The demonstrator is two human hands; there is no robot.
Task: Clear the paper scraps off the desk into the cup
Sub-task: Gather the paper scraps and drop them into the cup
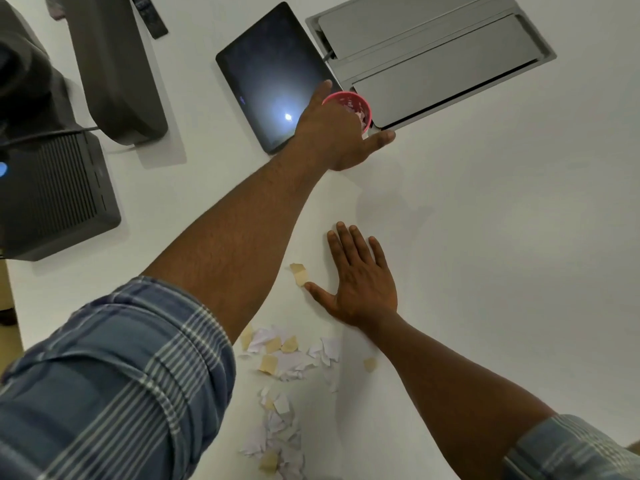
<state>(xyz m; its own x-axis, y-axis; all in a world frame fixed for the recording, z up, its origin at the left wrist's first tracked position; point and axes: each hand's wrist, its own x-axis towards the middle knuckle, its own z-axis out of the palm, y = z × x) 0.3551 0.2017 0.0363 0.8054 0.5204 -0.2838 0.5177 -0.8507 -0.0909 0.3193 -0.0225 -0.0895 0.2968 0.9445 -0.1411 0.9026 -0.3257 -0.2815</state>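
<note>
A pink cup (360,105) with paper bits inside stands at the far side of the white desk (502,237), between a tablet and a grey panel. My left hand (334,136) reaches out and wraps around the cup, thumb on its right side. My right hand (360,278) lies flat on the desk, fingers spread, holding nothing. Several torn white and tan paper scraps (287,358) lie in a loose pile near the front edge, below my right hand. One tan scrap (300,274) sits just left of my right thumb.
A dark tablet (273,77) lies left of the cup. A grey cable-box lid (429,53) is set into the desk behind it. A dark monitor stand (114,67) and a black ribbed device (59,195) sit at the left.
</note>
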